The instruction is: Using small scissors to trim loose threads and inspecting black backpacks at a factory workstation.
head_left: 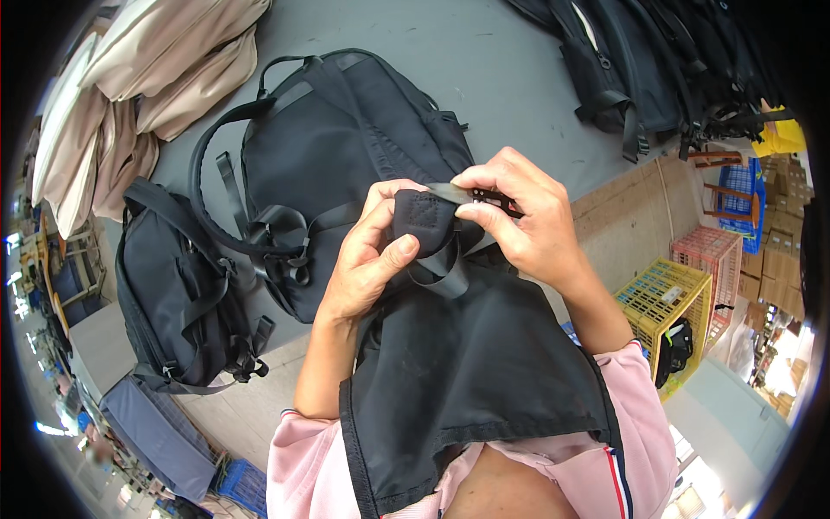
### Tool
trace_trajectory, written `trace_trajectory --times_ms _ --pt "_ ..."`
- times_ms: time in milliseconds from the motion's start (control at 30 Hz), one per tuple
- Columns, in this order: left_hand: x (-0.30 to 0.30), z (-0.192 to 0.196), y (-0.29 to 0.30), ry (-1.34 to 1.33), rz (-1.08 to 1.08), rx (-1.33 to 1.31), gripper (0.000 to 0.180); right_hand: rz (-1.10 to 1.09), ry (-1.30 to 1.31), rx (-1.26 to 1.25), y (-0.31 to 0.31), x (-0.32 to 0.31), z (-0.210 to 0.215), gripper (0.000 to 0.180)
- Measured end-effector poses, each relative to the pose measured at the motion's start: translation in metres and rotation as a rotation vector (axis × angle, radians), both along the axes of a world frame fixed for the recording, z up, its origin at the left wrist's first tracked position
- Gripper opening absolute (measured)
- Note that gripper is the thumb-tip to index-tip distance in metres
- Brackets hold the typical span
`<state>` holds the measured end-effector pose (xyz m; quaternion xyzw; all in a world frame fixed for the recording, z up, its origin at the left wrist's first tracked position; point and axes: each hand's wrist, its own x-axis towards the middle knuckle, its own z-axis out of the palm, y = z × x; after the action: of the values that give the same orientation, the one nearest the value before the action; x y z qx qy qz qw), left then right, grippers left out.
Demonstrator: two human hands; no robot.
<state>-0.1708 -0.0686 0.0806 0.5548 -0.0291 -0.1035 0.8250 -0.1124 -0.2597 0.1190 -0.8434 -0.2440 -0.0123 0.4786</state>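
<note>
padded strap end (421,218) of a black bag panel (467,363) is pinched in the left hand (367,264) above the bench (501,69), fingers clamped, while small snips (484,197) are gripped tight by the right hand (527,221), likely for trimming threads.

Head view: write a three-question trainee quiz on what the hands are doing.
1. True or false: both hands grip the same black padded strap end.
2. Which hand pinches a small black buckle: left hand or right hand?
3. What lies on the grey table just beyond the hands? A) black backpack B) yellow crate C) beige bag

Key: 1 true; 2 right hand; 3 A.
</note>
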Motion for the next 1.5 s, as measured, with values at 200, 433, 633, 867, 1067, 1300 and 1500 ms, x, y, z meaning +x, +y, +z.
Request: trace_trajectory --times_ms 200,433,633,867,1067,1300,1500 --pt "0.000 -0.002 0.002 -0.013 -0.015 0.050 0.042 0.060 -0.095 -0.145 -0.001 0.001 0.005 0.014" --pt "0.003 -0.009 0.008 -0.041 0.054 -0.026 0.019 0.050 0.072 -0.005 0.008 0.002 0.010 0.022" --pt "0.001 -0.002 0.003 0.083 0.134 0.015 0.023 0.102 0.212 0.088 0.019 -0.001 -0.009 0.023" --pt "0.000 -0.008 -0.006 0.192 0.221 0.066 0.034 0.086 0.154 -0.032 0.004 -0.001 -0.005 0.025" --pt "-0.019 -0.013 -0.007 0.260 0.145 0.258 0.038 -0.188 0.466 0.199 -0.023 -0.003 -0.046 0.016" --pt "-0.014 0.008 -0.047 0.113 -0.044 0.933 0.044 -0.073 0.854 0.279 -0.035 -0.020 -0.066 0.013" --pt "-0.017 0.013 -0.050 0.101 -0.130 1.090 0.038 -0.036 0.876 0.373 -0.008 -0.020 -0.031 0.011"
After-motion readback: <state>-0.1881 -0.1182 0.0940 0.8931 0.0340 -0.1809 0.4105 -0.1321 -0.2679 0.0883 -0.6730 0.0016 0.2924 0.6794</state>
